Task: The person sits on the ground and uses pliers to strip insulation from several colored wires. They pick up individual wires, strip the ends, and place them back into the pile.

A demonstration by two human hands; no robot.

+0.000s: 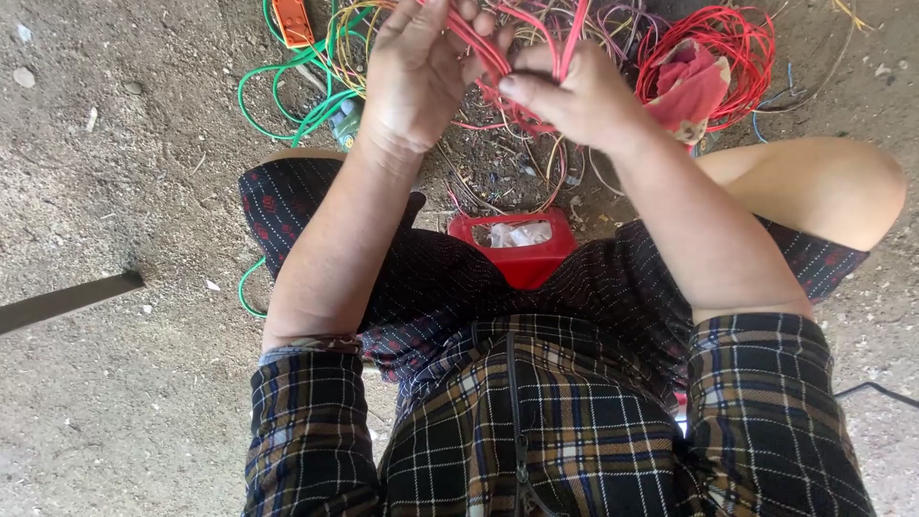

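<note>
Red wires (498, 62) are gripped by L hand (416, 72) & R hand (574, 96) at 12 o'clock; red container (522, 251) sits centre, green wire (287, 105) at 11.

Dirt ground (115, 172) carries the following items:
- Green wire loops (278, 96) — far side, left of centre.
- Orange box (293, 21) — far edge.
- Red wire coil (728, 48) around a pink cloth (691, 86) — far right corner.
- Red container (522, 247) — centre, between the knees.
- Dark flat strip (67, 300) — left edge.
</note>
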